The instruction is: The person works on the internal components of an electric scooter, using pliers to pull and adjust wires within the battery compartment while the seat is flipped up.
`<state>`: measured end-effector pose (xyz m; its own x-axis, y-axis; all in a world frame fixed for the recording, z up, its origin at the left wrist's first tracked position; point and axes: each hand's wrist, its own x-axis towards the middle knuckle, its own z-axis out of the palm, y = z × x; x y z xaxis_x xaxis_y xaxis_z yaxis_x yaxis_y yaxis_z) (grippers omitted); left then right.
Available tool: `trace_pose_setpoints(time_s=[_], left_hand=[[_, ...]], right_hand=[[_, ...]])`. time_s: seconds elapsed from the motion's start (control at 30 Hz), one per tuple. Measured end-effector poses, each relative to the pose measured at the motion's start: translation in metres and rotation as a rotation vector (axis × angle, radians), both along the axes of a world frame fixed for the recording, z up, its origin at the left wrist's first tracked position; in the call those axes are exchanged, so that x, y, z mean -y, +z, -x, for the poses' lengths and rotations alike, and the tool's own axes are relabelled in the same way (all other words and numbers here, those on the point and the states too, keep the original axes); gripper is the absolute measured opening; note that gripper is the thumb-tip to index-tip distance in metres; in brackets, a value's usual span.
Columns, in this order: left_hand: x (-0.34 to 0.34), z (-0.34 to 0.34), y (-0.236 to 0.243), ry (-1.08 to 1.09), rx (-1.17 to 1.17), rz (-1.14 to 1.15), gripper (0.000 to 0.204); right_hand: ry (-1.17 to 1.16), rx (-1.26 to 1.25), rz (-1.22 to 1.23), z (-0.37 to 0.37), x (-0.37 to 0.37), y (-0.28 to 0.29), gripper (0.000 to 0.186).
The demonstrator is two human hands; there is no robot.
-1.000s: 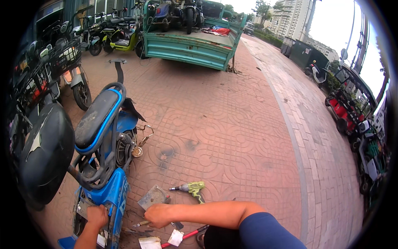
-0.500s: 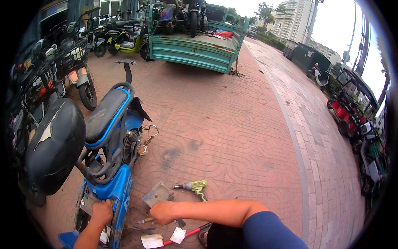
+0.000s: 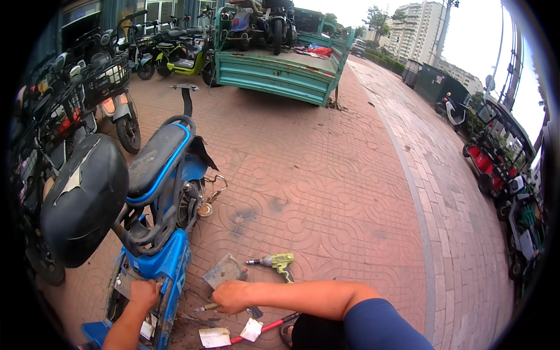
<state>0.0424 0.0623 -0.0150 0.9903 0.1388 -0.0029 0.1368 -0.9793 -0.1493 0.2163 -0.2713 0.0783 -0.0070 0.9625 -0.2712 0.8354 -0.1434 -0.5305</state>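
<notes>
A blue electric scooter (image 3: pixel 157 192) with a black seat stands at the left, its seat lid raised. My left hand (image 3: pixel 143 291) rests on the scooter's blue body near its footboard. My right hand (image 3: pixel 230 296) reaches across low over the brick pavement and is closed around a thin tool (image 3: pixel 205 307) whose tip sticks out to the left. A grey metal plate (image 3: pixel 223 271) lies just above that hand. A yellow-green cordless drill (image 3: pixel 277 262) lies on the bricks a little to its right.
A red-handled tool (image 3: pixel 265 328) and white scraps (image 3: pixel 214 337) lie by my knee. Parked scooters (image 3: pixel 87 99) crowd the left. A teal cargo tricycle bed (image 3: pixel 274 70) stands far ahead. More vehicles (image 3: pixel 501 169) line the right edge of the pavement.
The view has shifted, so the scooter and the tools sit further right and higher in the frame. Both hands stay at the same places on the scooter and over the ground.
</notes>
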Motion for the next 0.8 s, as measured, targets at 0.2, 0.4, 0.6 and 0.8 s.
trace_pose_setpoints(time_s=[0.2, 0.4, 0.6, 0.8], left_hand=[[-0.003, 0.005, -0.002, -0.003, -0.001, 0.007, 0.026], [-0.012, -0.001, -0.011, -0.027, 0.006, 0.039, 0.028], [-0.003, 0.000, -0.006, 0.023, 0.051, 0.049, 0.031], [0.005, 0.003, 0.008, -0.017, 0.038, 0.029, 0.025]], right_hand=[[0.012, 0.003, 0.002, 0.002, -0.006, -0.008, 0.034], [-0.019, -0.016, -0.014, 0.004, -0.006, -0.007, 0.038], [0.001, 0.008, 0.000, 0.001, -0.002, -0.009, 0.034], [0.010, 0.004, 0.040, 0.004, -0.009, 0.002, 0.040]])
